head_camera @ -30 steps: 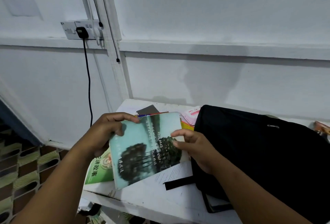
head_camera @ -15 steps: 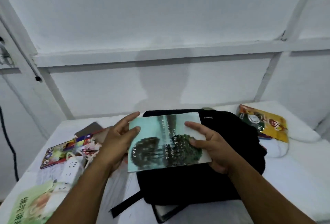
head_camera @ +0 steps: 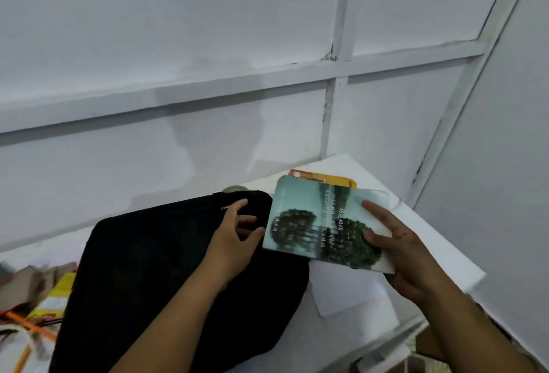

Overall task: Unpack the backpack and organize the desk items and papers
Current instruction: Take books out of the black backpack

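Item one, white desk [head_camera: 350,334]: I see its bare top at the right and near side, running to the far right corner where two white panelled walls meet.

Item two, black backpack [head_camera: 166,268]: lies flat across the left and middle of the desk, a small metal zipper pull near its far edge. No brand mark legible to me.

Item three, notebook [head_camera: 323,224]: pale teal cover with two dark round trees mirrored, and vertical columns of small white characters I cannot read. It is held just right of the backpack's far right corner, above the desk.

Item four, orange packet [head_camera: 326,179]: far side, mostly hidden behind the notebook; lettering not readable.

Item five, loose white paper [head_camera: 341,295]: flat on the desk, near side of the notebook.

Item six, blurred clutter [head_camera: 41,304]: left edge, yellow and orange printed sheets and a pencil-like stick; text too smeared to read.

My right hand [head_camera: 410,256]: grips the notebook's right edge, thumb and forefinger on the cover, remaining fingers beneath.

My left hand [head_camera: 234,239]: fingers spread and relaxed over the backpack's far right part, fingertips almost at the notebook's left edge; I cannot tell whether they touch it. It holds nothing.
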Available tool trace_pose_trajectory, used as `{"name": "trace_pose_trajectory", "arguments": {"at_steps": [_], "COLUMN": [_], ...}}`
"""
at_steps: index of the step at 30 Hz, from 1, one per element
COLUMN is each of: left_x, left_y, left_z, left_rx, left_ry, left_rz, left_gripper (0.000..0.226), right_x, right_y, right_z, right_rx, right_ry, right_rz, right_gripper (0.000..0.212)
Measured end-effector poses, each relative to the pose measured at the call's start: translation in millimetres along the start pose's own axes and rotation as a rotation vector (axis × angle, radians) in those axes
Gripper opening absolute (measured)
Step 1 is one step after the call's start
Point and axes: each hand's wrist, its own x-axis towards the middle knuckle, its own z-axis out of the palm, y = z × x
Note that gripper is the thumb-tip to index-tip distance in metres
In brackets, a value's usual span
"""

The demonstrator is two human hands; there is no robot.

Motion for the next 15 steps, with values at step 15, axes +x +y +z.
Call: {"name": "trace_pose_trajectory", "arguments": {"at_steps": [15], "left_x": [-3], "left_y": [8], "left_z": [17], "left_rx": [0.378], "left_ry": [0.209], "left_rz": [0.16], "left_gripper": [0.057], "right_x": [37], "right_y": [-27], "right_z": [-88], "right_rx": [0.021], "right_ry": [-0.041], "right_rz": [0.017], "right_gripper": [0.056]}}
